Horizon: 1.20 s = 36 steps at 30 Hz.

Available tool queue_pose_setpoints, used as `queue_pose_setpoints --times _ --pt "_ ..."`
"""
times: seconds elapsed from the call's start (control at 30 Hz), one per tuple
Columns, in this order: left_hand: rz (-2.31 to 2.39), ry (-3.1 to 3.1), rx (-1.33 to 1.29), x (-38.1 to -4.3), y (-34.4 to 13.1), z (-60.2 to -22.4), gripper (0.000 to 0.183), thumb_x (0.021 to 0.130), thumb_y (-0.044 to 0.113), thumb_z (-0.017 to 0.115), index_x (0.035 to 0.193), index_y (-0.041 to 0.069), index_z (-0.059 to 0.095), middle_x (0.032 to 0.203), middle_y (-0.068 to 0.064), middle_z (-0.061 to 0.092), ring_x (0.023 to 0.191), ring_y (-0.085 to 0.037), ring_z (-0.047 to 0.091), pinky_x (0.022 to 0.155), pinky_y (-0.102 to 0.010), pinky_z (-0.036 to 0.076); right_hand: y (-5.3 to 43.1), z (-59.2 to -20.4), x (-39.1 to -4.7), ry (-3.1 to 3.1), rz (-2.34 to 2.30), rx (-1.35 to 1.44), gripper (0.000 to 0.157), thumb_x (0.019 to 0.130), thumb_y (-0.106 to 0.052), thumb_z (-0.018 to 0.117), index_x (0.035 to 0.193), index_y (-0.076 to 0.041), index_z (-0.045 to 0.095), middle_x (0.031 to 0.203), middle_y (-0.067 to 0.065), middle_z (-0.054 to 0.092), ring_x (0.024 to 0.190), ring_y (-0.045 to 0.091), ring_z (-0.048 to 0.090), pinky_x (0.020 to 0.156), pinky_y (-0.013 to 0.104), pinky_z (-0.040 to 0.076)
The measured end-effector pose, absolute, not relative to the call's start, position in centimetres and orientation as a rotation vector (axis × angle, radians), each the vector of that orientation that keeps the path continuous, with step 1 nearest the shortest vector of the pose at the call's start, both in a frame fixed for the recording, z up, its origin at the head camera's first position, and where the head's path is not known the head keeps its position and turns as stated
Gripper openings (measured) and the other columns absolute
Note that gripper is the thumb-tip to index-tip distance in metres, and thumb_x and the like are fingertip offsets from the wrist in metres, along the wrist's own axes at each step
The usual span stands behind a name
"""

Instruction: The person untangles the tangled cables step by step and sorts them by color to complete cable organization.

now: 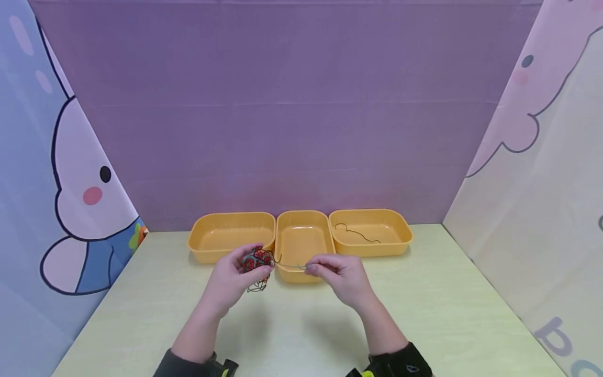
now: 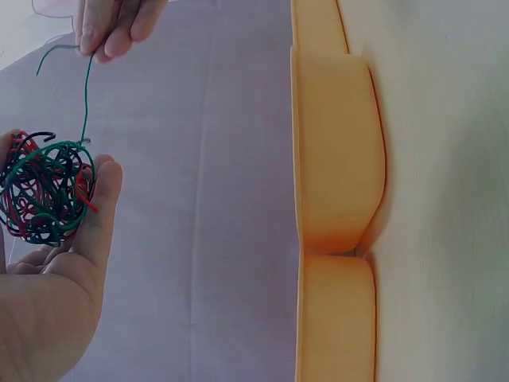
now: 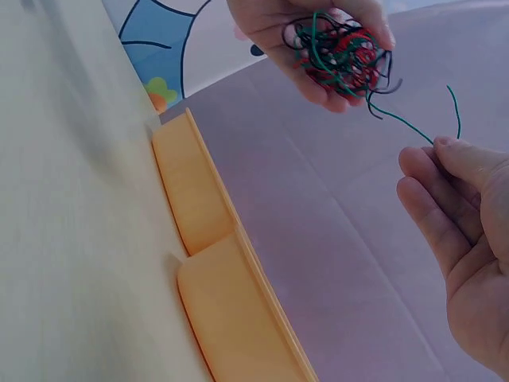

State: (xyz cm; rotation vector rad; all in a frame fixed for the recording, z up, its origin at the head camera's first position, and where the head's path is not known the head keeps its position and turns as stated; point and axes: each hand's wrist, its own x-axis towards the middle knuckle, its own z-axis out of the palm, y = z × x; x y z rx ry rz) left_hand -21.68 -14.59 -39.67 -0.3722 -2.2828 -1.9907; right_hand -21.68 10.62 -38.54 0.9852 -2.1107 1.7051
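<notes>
A tangled ball of thin red, green and black wires [image 2: 48,191] sits in my left hand [image 1: 231,277], gripped between thumb and fingers. My right hand [image 1: 341,277] pinches one green wire [image 3: 402,119] between thumb and fingertips. That wire runs taut from the tangle to the pinch, and its short free end sticks out beyond my right fingertips. Both hands are raised in front of the middle yellow tray [image 1: 303,243], with the left one overlapping the corner of the left yellow tray [image 1: 207,238] in the head view.
In the right yellow tray [image 1: 400,241] lies a single dark wire [image 1: 360,234]. The three trays stand side by side at the back of the pale table [image 1: 461,303], against a purple backdrop [image 1: 292,115]. Printed cloth panels flank both sides.
</notes>
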Motion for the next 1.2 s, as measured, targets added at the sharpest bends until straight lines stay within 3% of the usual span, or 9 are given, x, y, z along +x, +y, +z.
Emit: queue_pose_setpoints --times 1.2 --pt "-1.708 -2.409 -0.44 -21.7 -15.9 -39.5 0.054 0.077 0.017 0.081 0.125 0.013 0.059 0.103 -0.008 0.066 0.083 -0.02 0.063 0.063 -0.032 0.057 14.9 -38.2 -22.8 -2.085 1.758 0.838 0.01 0.089 0.009 0.06 0.097 0.009 0.067 0.089 0.022 0.069 0.082 0.029 0.067 0.072 0.035 0.056"
